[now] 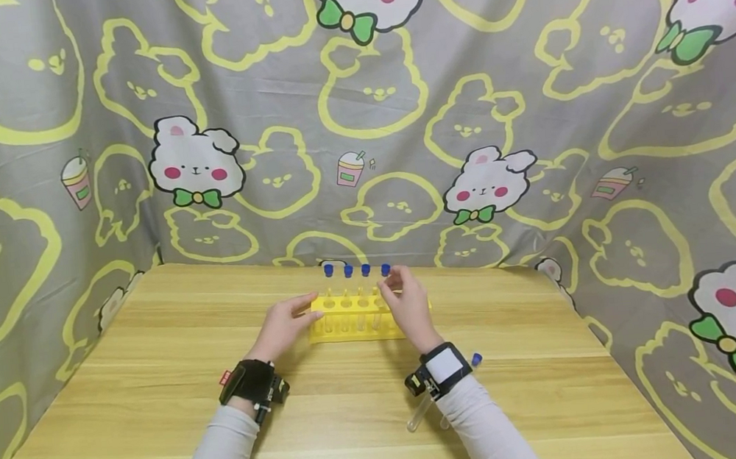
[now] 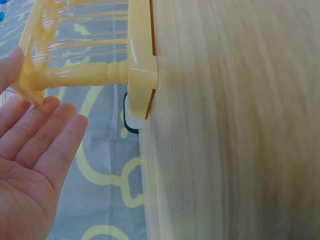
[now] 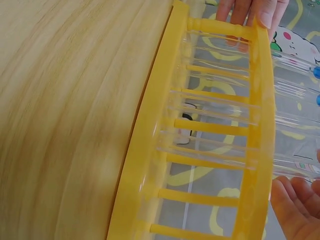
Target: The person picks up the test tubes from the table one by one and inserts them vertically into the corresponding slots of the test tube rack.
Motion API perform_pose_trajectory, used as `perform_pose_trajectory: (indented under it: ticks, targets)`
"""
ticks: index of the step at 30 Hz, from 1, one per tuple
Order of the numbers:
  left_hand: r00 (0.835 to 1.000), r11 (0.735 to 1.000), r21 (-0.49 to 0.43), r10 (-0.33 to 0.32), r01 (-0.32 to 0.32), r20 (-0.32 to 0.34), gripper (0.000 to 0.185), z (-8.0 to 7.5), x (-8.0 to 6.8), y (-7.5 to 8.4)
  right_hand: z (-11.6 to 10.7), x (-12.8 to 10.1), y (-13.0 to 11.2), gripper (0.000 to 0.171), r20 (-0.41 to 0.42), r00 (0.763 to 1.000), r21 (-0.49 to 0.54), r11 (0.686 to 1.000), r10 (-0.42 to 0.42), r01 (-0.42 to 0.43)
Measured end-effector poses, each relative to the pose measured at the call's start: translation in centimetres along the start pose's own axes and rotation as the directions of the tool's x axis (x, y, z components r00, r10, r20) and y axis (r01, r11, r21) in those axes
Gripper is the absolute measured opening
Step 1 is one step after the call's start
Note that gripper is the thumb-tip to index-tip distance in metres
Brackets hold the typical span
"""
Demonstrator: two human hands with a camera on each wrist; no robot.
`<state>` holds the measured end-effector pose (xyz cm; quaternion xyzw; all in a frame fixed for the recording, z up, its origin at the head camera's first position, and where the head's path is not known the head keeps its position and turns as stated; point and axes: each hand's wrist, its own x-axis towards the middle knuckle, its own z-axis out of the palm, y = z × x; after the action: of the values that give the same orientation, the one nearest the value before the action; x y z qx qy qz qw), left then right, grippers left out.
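A yellow test tube rack stands on the wooden table near its far edge. Several clear tubes with blue caps stand upright in it. My left hand rests with straight fingers against the rack's left end; the left wrist view shows its open palm beside the rack's end post. My right hand pinches the rightmost tube just below its cap. In the right wrist view the rack fills the frame, with the right hand's fingers at the lower right.
Two loose tubes lie by my right forearm: one clear tube and one with a blue cap, mostly hidden by the sleeve. A grey cartoon-print cloth walls in the table at the back and both sides.
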<state>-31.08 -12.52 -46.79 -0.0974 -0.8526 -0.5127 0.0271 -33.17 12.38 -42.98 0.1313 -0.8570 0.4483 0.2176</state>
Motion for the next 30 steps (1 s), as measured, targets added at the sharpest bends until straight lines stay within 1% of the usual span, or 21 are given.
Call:
perform_pose_trajectory:
  ticks: [8, 16, 20, 26, 30]
  targets:
    - [1.0, 1.0, -0.007, -0.016, 0.016, -0.002, 0.056, 0.0, 0.0, 0.2, -1.4, -0.2, 0.3, 0.032, -0.01, 1.0, 0.013, 1.0, 0.009, -0.009]
    - [1.0, 1.0, -0.012, -0.018, 0.018, -0.004, 0.056, -0.1, 0.0, 0.3, -3.9, -0.7, 0.8, 0.031, -0.028, 0.999, 0.009, 0.999, 0.036, -0.035]
    - [1.0, 1.0, -0.019, -0.02, 0.02, -0.002, 0.056, -0.2, -0.1, 0.5, -5.2, -1.0, 1.3, 0.032, -0.036, 0.997, 0.013, 0.998, 0.064, -0.064]
    - [1.0, 1.0, -0.011, -0.007, 0.007, -0.001, 0.056, -0.1, 0.0, 0.2, -7.5, -2.2, 2.2, 0.033, -0.017, 0.994, 0.005, 0.994, 0.111, -0.111]
    - [1.0, 1.0, -0.015, -0.011, 0.011, 0.0, 0.056, 0.0, 0.0, 0.2, -8.9, -3.2, 2.8, 0.033, -0.023, 0.994, -0.045, 0.993, 0.105, -0.106]
